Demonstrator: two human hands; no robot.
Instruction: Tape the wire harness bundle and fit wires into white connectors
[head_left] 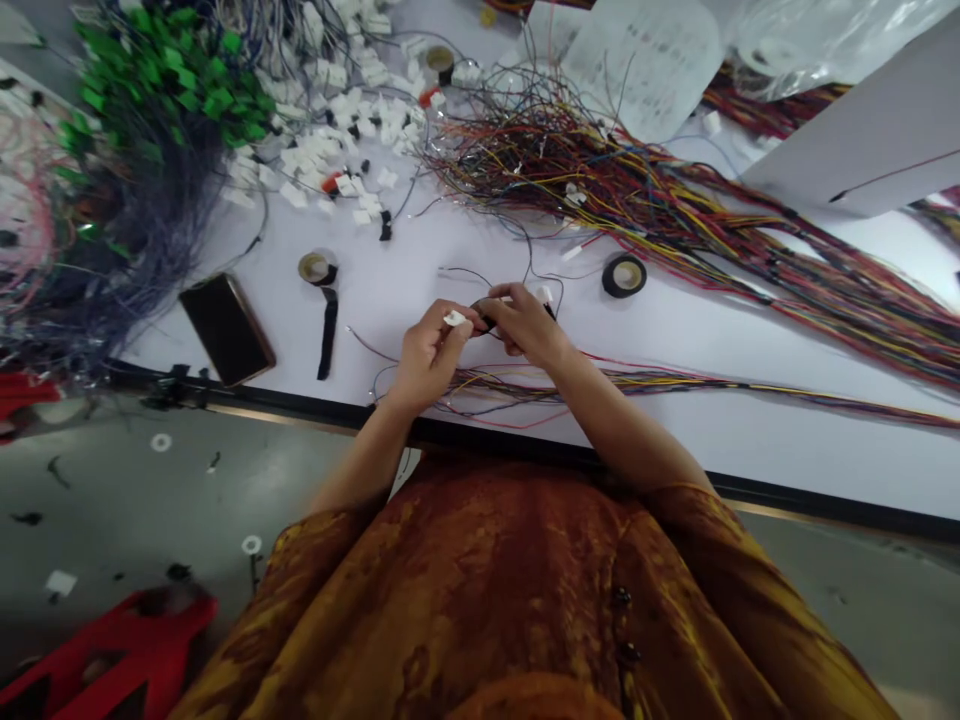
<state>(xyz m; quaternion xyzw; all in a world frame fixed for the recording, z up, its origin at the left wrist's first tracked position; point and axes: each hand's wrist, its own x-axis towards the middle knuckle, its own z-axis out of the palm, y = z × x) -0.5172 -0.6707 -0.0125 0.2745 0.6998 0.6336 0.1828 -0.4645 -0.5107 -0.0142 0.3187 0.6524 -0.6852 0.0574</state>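
Pinched in my left hand (431, 352) is a small white connector (454, 318), close to the table's front edge. My right hand (527, 325) is closed at the fingertips on a dark piece (486, 316) that looks like black tape, partly hidden by the fingers. Both hands nearly meet there, over thin dark wires. Below them lies a loose wire bundle (675, 383) with red, yellow and blue strands, running off to the right. Another small white connector (544, 296) shows just behind my right hand.
Black tape rolls (624, 275) lie about; a cut tape strip (325, 335) and a phone (228, 329) are at left. Green-tagged wires (176, 85) and white connectors (322, 150) pile up at back left. A thick wire harness (637, 190) spans the back right.
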